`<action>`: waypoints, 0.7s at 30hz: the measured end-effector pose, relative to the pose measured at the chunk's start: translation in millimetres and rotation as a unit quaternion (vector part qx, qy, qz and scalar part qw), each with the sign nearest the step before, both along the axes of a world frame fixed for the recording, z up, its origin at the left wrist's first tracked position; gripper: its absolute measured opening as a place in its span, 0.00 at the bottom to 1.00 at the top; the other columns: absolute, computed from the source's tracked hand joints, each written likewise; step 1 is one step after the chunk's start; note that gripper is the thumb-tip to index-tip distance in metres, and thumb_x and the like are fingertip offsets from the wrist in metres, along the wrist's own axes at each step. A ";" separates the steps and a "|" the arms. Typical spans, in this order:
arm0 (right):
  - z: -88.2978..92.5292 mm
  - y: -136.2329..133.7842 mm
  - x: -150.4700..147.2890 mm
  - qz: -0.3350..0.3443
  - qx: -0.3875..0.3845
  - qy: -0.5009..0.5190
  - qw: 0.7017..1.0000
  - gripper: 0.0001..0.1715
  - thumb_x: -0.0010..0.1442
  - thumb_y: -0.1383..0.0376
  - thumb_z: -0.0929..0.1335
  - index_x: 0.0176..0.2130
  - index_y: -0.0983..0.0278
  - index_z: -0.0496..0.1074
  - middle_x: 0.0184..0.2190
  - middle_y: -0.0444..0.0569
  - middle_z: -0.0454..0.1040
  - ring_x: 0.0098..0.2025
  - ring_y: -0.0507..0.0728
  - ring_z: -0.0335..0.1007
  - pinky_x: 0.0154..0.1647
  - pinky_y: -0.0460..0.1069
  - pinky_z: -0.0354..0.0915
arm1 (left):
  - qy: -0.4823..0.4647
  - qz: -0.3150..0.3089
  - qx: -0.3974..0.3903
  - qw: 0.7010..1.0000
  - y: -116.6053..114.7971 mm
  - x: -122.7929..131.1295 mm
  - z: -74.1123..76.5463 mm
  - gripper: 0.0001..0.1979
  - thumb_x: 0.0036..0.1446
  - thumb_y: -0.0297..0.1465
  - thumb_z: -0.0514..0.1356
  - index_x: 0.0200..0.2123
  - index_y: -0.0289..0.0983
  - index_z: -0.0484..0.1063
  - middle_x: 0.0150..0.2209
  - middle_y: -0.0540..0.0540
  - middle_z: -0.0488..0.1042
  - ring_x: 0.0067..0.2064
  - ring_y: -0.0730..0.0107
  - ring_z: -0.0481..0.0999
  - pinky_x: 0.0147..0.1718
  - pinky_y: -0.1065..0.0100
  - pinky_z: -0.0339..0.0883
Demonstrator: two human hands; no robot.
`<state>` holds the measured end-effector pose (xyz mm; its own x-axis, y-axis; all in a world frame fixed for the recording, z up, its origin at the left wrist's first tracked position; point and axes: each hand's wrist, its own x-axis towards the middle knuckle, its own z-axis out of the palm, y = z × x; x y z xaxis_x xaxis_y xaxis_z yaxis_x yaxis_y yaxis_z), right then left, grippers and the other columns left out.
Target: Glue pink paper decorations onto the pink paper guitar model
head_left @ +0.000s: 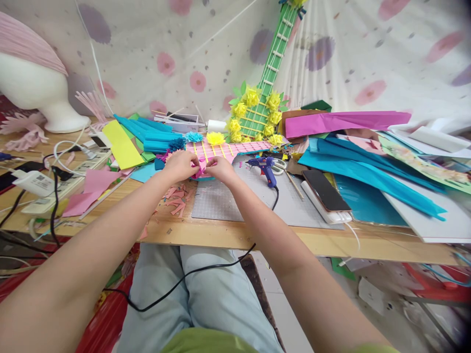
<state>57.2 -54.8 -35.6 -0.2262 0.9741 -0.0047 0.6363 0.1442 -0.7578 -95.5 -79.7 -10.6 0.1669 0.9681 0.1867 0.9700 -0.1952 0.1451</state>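
Note:
My left hand (181,165) and my right hand (220,169) come together over the near side of a pink paper guitar (241,148). Between my fingertips is a magenta paper flower (200,169), pinched from both sides; whether it touches the guitar I cannot tell. A yellow paper flower (216,138), a light blue one (194,137) and a dark blue one (177,143) sit along the guitar's far edge. Behind it leans a green paper guitar (265,108) ringed with yellow flowers. To the right of my right hand lies a blue glue gun (265,169).
A grey cutting mat (217,206) covers the middle of the table. Paper scraps (178,202) lie near my left wrist. At right are a phone (326,190), a white power strip and stacked blue paper (371,171). Leftward stand another power strip (69,184) and a foam head (40,93).

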 end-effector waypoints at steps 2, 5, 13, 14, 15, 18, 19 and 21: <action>2.0 -3.4 0.8 0.020 0.027 -0.029 0.999 0.07 0.47 0.69 0.69 0.31 0.61 0.69 0.35 0.44 0.77 0.39 0.54 0.73 0.39 0.48 0.66 | 0.008 0.002 0.000 1.000 1.2 -0.2 -0.5 0.11 0.48 0.35 0.58 0.33 0.41 0.79 0.37 0.44 0.78 0.44 0.57 0.74 0.42 0.63 0.65; 3.4 -8.5 -0.2 0.044 0.062 -0.062 0.995 0.09 0.48 0.69 0.68 0.34 0.61 0.68 0.37 0.45 0.77 0.41 0.54 0.72 0.40 0.48 0.64 | 0.019 0.006 0.001 1.000 2.9 -0.3 -1.2 0.11 0.48 0.36 0.58 0.33 0.41 0.78 0.38 0.44 0.78 0.44 0.58 0.74 0.41 0.64 0.65; 0.7 -11.3 -6.1 0.063 0.091 -0.058 0.992 0.12 0.50 0.66 0.69 0.38 0.60 0.66 0.37 0.44 0.78 0.42 0.56 0.72 0.41 0.49 0.63 | 0.022 0.004 0.000 1.000 1.6 1.5 1.2 0.14 0.48 0.37 0.57 0.34 0.39 0.78 0.38 0.43 0.78 0.44 0.56 0.74 0.41 0.62 0.65; 1.1 -11.0 -6.6 0.065 0.089 -0.058 0.992 0.13 0.50 0.65 0.69 0.38 0.60 0.66 0.36 0.44 0.78 0.42 0.56 0.73 0.42 0.50 0.63 | 0.023 0.007 -0.002 1.000 1.1 2.0 2.0 0.14 0.48 0.37 0.57 0.35 0.39 0.79 0.38 0.43 0.78 0.44 0.56 0.74 0.41 0.62 0.65; 1.5 -10.7 -7.0 0.066 0.085 -0.058 0.993 0.13 0.50 0.65 0.69 0.38 0.60 0.66 0.36 0.44 0.78 0.42 0.56 0.73 0.42 0.50 0.64 | 0.023 0.009 -0.003 1.000 0.7 2.6 2.9 0.14 0.48 0.36 0.56 0.35 0.39 0.79 0.39 0.44 0.78 0.44 0.56 0.74 0.41 0.63 0.65; 1.9 -9.2 -7.6 0.064 0.077 -0.049 0.994 0.15 0.48 0.65 0.70 0.38 0.60 0.65 0.36 0.43 0.78 0.42 0.57 0.73 0.42 0.51 0.64 | 0.021 0.013 -0.007 1.000 -0.4 4.3 5.4 0.14 0.48 0.35 0.56 0.35 0.40 0.79 0.38 0.44 0.78 0.44 0.57 0.75 0.42 0.63 0.66; 1.7 -8.5 -7.6 0.064 0.076 -0.043 0.994 0.15 0.48 0.65 0.70 0.37 0.60 0.65 0.36 0.43 0.78 0.42 0.57 0.73 0.42 0.51 0.64 | 0.018 0.015 -0.008 1.000 -0.6 4.6 6.0 0.14 0.48 0.35 0.56 0.35 0.40 0.79 0.38 0.45 0.78 0.44 0.58 0.75 0.43 0.64 0.66; 1.0 -7.0 -7.3 0.063 0.072 -0.026 0.995 0.14 0.48 0.66 0.70 0.37 0.60 0.65 0.35 0.43 0.78 0.42 0.56 0.74 0.42 0.51 0.65 | 0.007 0.016 -0.005 1.000 -0.7 4.5 6.8 0.13 0.48 0.34 0.57 0.34 0.40 0.79 0.38 0.45 0.78 0.44 0.58 0.75 0.42 0.64 0.66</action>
<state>50.0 -61.8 -34.6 -0.3505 0.9290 0.1185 0.6437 0.3309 -0.6900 -91.0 -80.4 -3.8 0.1379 0.9749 0.1751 0.9778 -0.1622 0.1330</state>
